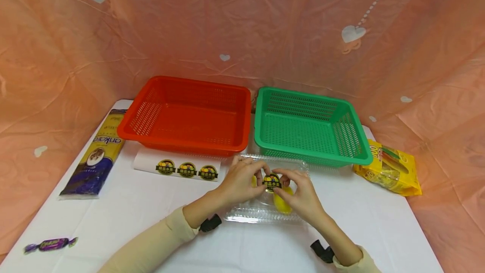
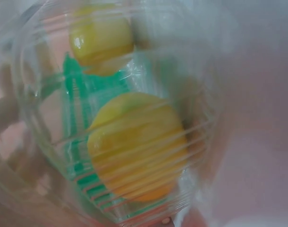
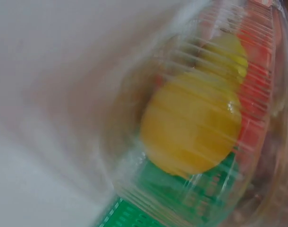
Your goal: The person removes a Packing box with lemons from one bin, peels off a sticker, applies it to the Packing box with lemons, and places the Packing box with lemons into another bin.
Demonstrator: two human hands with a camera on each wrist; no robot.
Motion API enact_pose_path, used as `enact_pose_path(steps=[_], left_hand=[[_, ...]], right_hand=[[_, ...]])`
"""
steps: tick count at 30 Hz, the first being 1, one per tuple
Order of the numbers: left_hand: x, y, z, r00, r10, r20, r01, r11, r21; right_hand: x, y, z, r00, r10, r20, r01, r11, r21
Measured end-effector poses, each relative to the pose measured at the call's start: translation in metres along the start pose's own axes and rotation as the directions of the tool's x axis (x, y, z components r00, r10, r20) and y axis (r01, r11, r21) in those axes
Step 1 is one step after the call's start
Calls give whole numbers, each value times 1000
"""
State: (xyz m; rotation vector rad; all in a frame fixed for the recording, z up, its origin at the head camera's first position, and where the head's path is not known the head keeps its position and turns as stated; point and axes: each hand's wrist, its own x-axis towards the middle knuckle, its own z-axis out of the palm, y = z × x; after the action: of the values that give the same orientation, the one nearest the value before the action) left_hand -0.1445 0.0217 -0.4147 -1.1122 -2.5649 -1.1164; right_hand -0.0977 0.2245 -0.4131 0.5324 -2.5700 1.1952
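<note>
A clear plastic clamshell box [image 1: 248, 216] sits at the table's middle, with yellow fruit [image 1: 282, 202] inside. Through its ridged wall, the left wrist view shows a large orange-yellow fruit [image 2: 137, 151] and a smaller yellow-green one [image 2: 101, 40]. Over the lid, my left hand [image 1: 242, 182] holds the left side of a round black fruit-label sticker [image 1: 271, 183] between thumb and forefinger. On its other side my right hand [image 1: 303, 193] pinches the same sticker with thumb and fingertips. Both wrist views are blurred, and the sticker is hidden in them.
Behind stand a red basket [image 1: 242, 138] and a green basket [image 1: 261, 138]. A white strip [image 1: 145, 161] with several similar stickers lies left of the box. Further out are a blue-gold packet [image 1: 94, 159], a purple wrapped candy [image 1: 53, 244] and a yellow bag [image 1: 401, 172].
</note>
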Motion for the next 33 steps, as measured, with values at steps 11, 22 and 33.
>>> enact_pose_path(steps=[11, 22, 33], left_hand=[[1, -1, 3, 998, 0, -58, 3, 999, 54], [-2, -1, 8, 992, 10, -123, -2, 997, 71], [-2, -2, 7, 995, 5, -100, 2, 997, 73]], right_hand=[[1, 1, 3, 996, -82, -44, 74, 985, -157], [3, 4, 10, 995, -92, -47, 66, 920, -387], [6, -5, 11, 979, 201, 46, -133, 787, -602]])
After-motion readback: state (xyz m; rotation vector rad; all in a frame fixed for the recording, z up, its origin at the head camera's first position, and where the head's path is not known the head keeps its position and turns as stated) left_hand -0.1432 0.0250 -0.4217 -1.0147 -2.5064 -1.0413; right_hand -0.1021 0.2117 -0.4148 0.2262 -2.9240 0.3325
